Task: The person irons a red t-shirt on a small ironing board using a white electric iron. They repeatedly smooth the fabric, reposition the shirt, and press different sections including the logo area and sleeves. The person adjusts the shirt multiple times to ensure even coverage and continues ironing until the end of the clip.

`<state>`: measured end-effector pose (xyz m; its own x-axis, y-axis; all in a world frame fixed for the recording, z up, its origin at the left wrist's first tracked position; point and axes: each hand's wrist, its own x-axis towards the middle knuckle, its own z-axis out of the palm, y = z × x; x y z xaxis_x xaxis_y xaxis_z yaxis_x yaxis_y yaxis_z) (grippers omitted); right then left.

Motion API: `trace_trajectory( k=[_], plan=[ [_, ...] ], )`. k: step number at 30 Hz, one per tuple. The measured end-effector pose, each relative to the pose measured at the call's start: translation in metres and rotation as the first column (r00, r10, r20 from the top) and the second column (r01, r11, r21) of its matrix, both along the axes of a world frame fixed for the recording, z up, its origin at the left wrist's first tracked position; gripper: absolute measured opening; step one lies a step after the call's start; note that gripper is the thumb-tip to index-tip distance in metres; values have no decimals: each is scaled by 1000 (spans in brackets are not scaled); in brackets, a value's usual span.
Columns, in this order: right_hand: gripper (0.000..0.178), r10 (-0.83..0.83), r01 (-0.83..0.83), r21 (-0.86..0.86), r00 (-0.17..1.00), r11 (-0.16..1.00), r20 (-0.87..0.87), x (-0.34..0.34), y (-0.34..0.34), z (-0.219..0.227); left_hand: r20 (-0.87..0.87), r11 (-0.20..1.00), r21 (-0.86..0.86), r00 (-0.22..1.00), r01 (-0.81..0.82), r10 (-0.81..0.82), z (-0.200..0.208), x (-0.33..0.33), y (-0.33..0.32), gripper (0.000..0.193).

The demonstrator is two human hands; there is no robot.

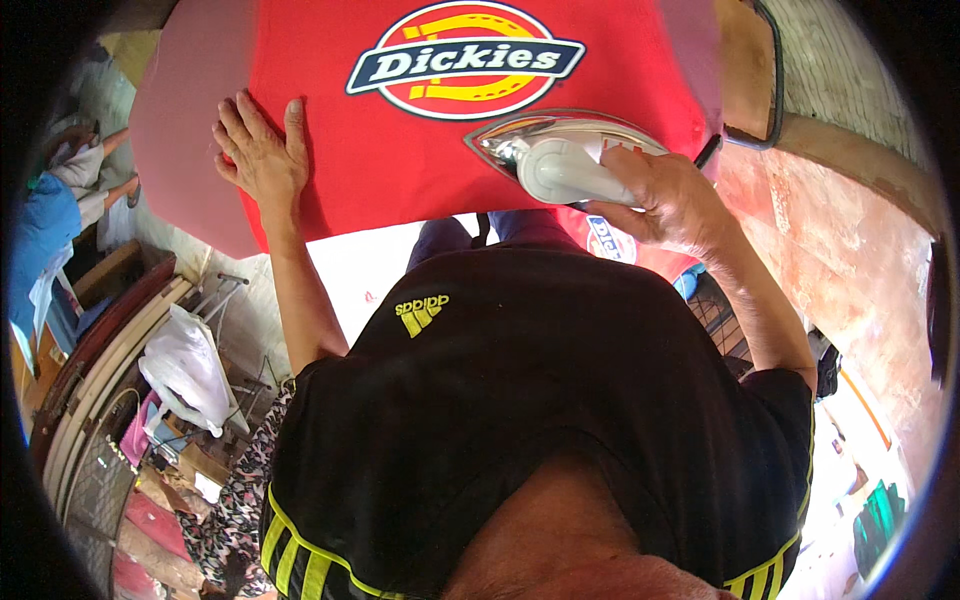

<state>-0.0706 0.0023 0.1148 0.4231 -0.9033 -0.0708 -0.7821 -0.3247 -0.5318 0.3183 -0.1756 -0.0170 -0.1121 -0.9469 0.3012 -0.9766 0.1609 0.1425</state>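
Note:
A red cloth [370,170] with a large printed emblem lies spread over a board with a dull pink cover [195,120]. Flat on the cloth's left part rests my left hand [262,150], its fingers spread and holding nothing. My right hand [665,200] is wrapped round the pale handle of a clothes iron [570,160]. The iron sits at the cloth's near right, below the emblem, with its pointed tip toward the left. Its soleplate is hidden, so I cannot tell how firmly it presses. Another red printed piece [612,240] shows below the board's near edge.
At the left, a white plastic bag [188,370] hangs beside stacked boards [105,345]. Another person [75,200] is partly visible at the far left. A stained wall [810,220] stands at the right, near a dark-rimmed brown panel [750,70].

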Motion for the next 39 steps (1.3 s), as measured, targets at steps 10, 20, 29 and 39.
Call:
trace_trajectory(
  k=[10,20,29,39],
  plan=[
    [37,-23,16,102,997,995,70,103,-10,-4,-17,999,-53,1000,7,-8,-5,28,4,77],
    [41,-193,170,109,950,979,247,95,21,1,11,1000,-17,1000,0,0,-1,26,-5,72],
    [36,-908,866,311,306,390,286,-91,31,39,48,995,-93,999,-19,24,5,19,-7,60],
    [46,-903,889,-215,426,405,61,-252,-58,-23,-273,986,-166,960,20,-66,14,22,-4,42]
  ],
)
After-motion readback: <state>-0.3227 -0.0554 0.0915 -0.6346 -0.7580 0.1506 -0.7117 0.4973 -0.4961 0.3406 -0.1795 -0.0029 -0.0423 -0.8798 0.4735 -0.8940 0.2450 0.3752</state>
